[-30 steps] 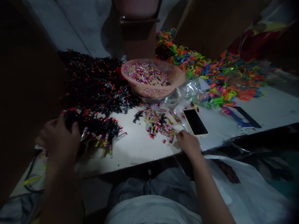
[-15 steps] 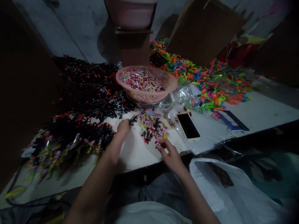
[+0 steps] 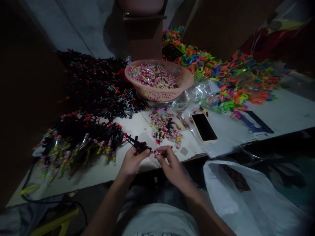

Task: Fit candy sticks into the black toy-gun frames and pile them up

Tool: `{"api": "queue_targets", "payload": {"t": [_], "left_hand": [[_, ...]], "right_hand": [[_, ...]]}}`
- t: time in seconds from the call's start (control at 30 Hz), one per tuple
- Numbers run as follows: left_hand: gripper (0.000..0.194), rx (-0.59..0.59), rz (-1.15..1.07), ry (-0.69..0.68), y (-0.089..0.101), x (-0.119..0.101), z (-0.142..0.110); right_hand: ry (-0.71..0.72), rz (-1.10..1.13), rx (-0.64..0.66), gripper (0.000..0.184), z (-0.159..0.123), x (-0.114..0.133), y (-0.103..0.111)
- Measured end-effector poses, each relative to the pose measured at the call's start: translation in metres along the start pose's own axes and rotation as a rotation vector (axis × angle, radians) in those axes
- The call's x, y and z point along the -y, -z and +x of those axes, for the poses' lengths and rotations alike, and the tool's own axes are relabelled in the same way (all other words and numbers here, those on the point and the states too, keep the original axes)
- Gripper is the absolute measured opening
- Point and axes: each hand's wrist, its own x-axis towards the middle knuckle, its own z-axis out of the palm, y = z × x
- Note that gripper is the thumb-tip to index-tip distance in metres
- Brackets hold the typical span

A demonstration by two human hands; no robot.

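My left hand (image 3: 133, 161) is closed on a small black toy gun (image 3: 136, 143), which points up and to the left. Between the thumb and fingers of my right hand (image 3: 171, 164) is a small candy tube (image 3: 157, 152) with a pink and red end, close to the gun's rear end. Whether the two touch, I cannot tell. Just beyond my hands lies a loose heap of candy tubes (image 3: 174, 136) with a few black toy guns among them. To the left, a row of black guns with candy tubes attached (image 3: 81, 144) lies along the table.
A pink plastic basket (image 3: 159, 92) full of candy tubes stands behind the heap. Black toy guns (image 3: 91, 85) are piled at back left, colourful plastic pieces (image 3: 221, 77) at back right. A phone (image 3: 204, 127) lies right of the heap; a white bag (image 3: 221, 193) hangs below the table edge.
My left hand went from the row at left to a toy gun by the heap, gripped it and brought it nearer. My right hand picked up a candy tube and moved left to meet it.
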Motion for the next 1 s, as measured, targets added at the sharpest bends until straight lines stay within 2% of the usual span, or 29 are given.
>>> {"api": "queue_targets", "payload": {"t": [0.2,0.3,0.57,0.8,1.0], "left_hand": [[0.035,-0.064,-0.011,-0.023,0.004,0.013,-0.023],[0.032,-0.075,0.026,-0.048,0.003,0.009,-0.031],[0.03,-0.153,0.037,-0.079,-0.006,0.0,-0.045],[0.032,-0.132,0.073,-0.069,-0.006,-0.004,-0.051],[0.035,-0.105,0.105,-0.032,-0.003,-0.002,-0.052]], "right_hand": [[0.027,-0.121,0.01,0.011,-0.01,0.008,-0.006],[0.058,-0.17,0.028,0.011,-0.013,0.014,-0.007],[0.194,-0.191,-0.069,0.009,-0.016,0.024,-0.008],[0.14,-0.109,0.122,0.005,-0.015,0.027,0.002],[0.089,-0.216,0.322,0.008,-0.013,0.033,0.011]]}}
